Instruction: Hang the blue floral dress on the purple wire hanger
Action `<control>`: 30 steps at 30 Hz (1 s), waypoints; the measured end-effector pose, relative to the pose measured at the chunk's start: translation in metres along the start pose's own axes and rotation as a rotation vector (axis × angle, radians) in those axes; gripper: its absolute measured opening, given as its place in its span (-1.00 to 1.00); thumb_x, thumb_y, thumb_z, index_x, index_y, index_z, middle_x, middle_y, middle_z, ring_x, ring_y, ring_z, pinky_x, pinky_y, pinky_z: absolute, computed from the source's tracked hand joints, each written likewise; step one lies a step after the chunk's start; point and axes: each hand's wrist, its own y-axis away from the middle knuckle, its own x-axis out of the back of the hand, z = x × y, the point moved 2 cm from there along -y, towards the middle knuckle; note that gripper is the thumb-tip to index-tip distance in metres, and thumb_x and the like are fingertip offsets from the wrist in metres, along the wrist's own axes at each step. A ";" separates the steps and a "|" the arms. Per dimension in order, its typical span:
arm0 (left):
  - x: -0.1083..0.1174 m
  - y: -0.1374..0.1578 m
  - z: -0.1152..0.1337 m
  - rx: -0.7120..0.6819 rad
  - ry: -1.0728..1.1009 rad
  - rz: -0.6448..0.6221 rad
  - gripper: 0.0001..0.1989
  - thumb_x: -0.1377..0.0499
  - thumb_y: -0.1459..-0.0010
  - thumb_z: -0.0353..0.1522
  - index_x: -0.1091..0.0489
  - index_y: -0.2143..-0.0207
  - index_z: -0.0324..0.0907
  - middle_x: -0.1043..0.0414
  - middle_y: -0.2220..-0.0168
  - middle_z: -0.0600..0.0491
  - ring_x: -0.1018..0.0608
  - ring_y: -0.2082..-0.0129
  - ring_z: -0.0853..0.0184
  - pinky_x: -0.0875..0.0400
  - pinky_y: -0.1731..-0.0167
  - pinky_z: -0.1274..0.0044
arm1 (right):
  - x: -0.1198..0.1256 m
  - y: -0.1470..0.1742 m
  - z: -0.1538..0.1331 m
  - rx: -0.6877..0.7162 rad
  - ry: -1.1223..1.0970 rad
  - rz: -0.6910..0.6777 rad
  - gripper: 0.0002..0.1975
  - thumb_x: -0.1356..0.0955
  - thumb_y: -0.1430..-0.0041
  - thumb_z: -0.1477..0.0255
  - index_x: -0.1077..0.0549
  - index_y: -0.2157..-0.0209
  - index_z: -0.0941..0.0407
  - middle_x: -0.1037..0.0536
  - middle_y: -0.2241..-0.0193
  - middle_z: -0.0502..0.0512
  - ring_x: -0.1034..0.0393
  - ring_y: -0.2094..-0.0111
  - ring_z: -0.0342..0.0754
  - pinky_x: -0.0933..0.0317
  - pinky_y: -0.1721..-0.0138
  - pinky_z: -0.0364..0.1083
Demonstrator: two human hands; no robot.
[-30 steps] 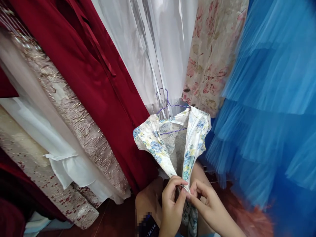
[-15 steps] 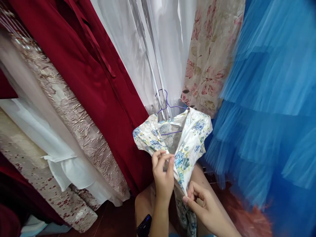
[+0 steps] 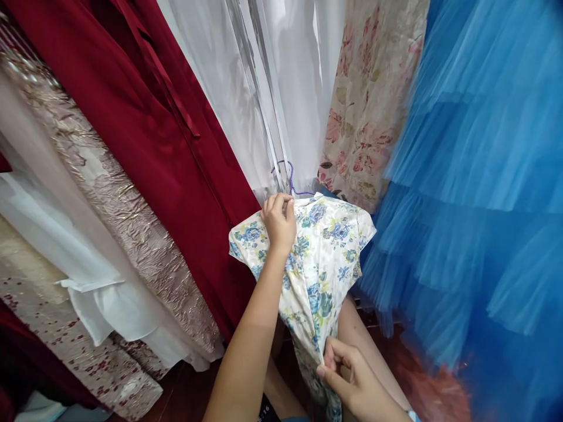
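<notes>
A white dress (image 3: 314, 264) with blue roses and yellow-green leaves hangs in front of me. It is on a purple hanger (image 3: 292, 179), whose hook and a piece of the arm show above the collar. My left hand (image 3: 280, 225) is closed at the top of the neck opening, with thumb and fingers pinching the dress's upper edge. Lower down, my right hand (image 3: 347, 372) pinches the dress by the bottom end of its centre opening. The two edges of that opening lie close together between my hands. What exactly sits between the fingertips is too small to see.
Long garments hang around: a dark red one (image 3: 176, 152), a white one with ribbons (image 3: 299, 82), a pink-flowered one (image 3: 360, 117) and a blue tiered tulle one (image 3: 457, 176). Below are bare legs (image 3: 363, 340), a partly hidden phone (image 3: 267, 410) and a reddish floor (image 3: 422, 357).
My left hand has moved up from the middle of the opening to the neckline. The opening, spread wide before, has closed. My right hand keeps its pinch, slightly lower and further left.
</notes>
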 end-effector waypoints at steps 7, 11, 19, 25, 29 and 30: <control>0.013 0.019 0.008 -0.094 0.137 -0.038 -0.91 -0.11 -0.29 -0.40 -0.42 0.27 -0.14 -0.47 0.15 0.01 -0.45 0.04 0.23 -0.29 -0.04 0.35 | 0.001 0.003 0.017 -0.027 0.038 0.000 -0.70 -0.30 -0.28 0.30 -0.15 0.46 0.09 -0.22 0.49 -0.07 -0.13 0.41 -0.13 -0.04 0.36 -0.14; 0.020 0.042 0.012 -0.122 0.129 -0.023 -0.91 -0.13 -0.27 -0.40 -0.44 0.27 -0.13 -0.41 0.10 -0.03 -0.43 0.00 0.22 -0.29 -0.05 0.32 | 0.010 -0.007 0.005 -0.001 0.151 -0.001 -0.79 -0.26 -0.32 0.28 -0.30 0.36 0.10 -0.30 0.48 -0.05 -0.19 0.41 -0.11 -0.07 0.35 -0.12; 0.031 0.051 0.000 -0.060 0.113 0.090 -0.88 -0.16 -0.26 -0.38 -0.50 0.24 -0.14 -0.39 0.38 0.05 -0.44 0.31 0.31 -0.35 0.16 0.43 | 0.066 -0.096 -0.106 0.380 0.260 0.246 -0.68 -0.23 -0.34 0.26 -0.33 -0.06 0.05 -0.38 0.49 -0.03 -0.29 0.44 -0.07 -0.17 0.35 -0.09; 0.033 0.049 0.005 0.036 0.268 0.068 -0.86 -0.11 -0.30 -0.36 -0.47 0.19 -0.16 -0.53 0.25 0.01 -0.54 0.23 0.32 -0.41 0.16 0.46 | 0.069 -0.181 -0.160 0.592 0.326 0.139 -0.72 -0.26 -0.31 0.23 -0.47 0.11 0.08 -0.44 0.52 -0.02 -0.29 0.49 -0.11 -0.17 0.42 -0.11; 0.030 0.051 0.004 0.079 0.312 0.052 -0.85 -0.11 -0.30 -0.34 -0.46 0.22 -0.17 -0.53 0.27 0.01 -0.55 0.25 0.32 -0.44 0.16 0.46 | 0.066 -0.198 -0.158 0.582 0.194 0.117 -0.67 -0.30 -0.27 0.17 -0.42 0.43 0.13 -0.38 0.62 -0.06 -0.22 0.58 -0.17 -0.10 0.51 -0.16; 0.028 0.052 0.002 0.081 0.318 0.049 -0.85 -0.12 -0.30 -0.34 -0.46 0.22 -0.17 -0.53 0.26 0.00 -0.56 0.24 0.32 -0.44 0.16 0.46 | 0.065 -0.198 -0.157 0.582 0.164 0.136 -0.66 -0.30 -0.26 0.17 -0.41 0.45 0.13 -0.38 0.62 -0.06 -0.20 0.59 -0.18 -0.08 0.52 -0.17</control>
